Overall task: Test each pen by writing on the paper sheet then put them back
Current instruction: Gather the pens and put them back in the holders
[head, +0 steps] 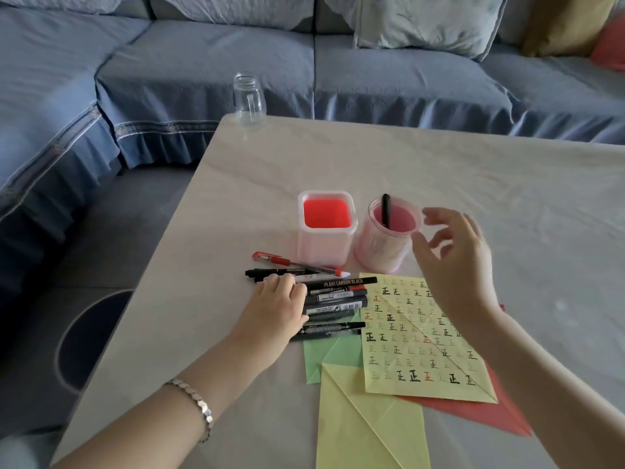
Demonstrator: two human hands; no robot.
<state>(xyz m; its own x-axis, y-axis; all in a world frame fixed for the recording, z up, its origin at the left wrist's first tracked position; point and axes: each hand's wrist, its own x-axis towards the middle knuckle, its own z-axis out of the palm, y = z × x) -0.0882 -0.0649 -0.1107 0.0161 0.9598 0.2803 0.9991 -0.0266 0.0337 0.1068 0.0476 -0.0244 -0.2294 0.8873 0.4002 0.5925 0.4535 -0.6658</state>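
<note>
Pen pile point(338, 297) flat on table point(507, 184), left end under left hand point(279, 302); fingers bent onto pile, cannot tell if any pen pinched; red pen point(297, 264) just beyond fingertips; right hand point(455, 255) fingers spread, holding nothing; round cup point(382, 247) just left of it, black pen point(386, 211) inside; lettered yellow sheet point(416, 343) beneath right forearm; square cup point(326, 245) beside round cup.

A black pen point(341, 283) reads PLANT CARBON BLACK, the yellow sheet point(416, 336) bears repeated 正, a marker point(329, 330) perhaps MARKER.
</note>
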